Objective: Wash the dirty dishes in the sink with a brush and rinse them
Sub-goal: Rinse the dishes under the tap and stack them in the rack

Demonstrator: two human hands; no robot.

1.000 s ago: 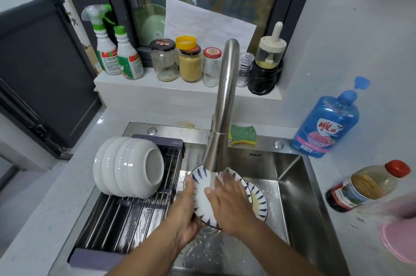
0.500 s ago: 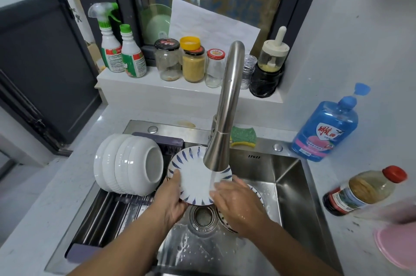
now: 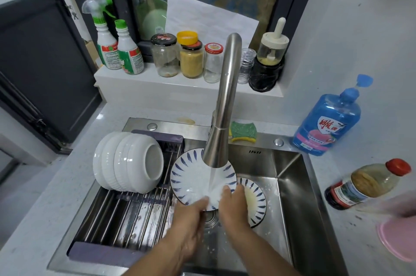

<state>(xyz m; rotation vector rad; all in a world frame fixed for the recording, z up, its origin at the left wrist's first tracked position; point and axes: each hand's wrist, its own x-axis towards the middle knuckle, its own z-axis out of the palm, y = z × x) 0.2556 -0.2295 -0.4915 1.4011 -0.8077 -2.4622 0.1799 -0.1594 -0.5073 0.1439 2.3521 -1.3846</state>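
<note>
A white plate with blue dashes on its rim (image 3: pixel 191 176) is tilted under the running steel faucet (image 3: pixel 221 118) over the sink (image 3: pixel 290 185). My left hand (image 3: pixel 189 217) grips the plate's lower edge. My right hand (image 3: pixel 231 206) holds the lower right edge, fingers on the wet face. A second blue-rimmed plate (image 3: pixel 256 203) with yellowish residue lies in the sink behind my right hand. No brush is in view.
Several white bowls (image 3: pixel 128 163) stand in the drying rack (image 3: pixel 126 215) over the sink's left half. A green-yellow sponge (image 3: pixel 244 131) lies behind the faucet. Blue detergent bottle (image 3: pixel 328 118), a sauce bottle (image 3: pixel 369 183) and a pink lid (image 3: pixel 396 239) sit on the right counter. Jars and spray bottles line the sill.
The plate has been tipped up and shifted left under the stream, its face turned toward me. Both hands slid to its lower edge, uncovering the second plate.
</note>
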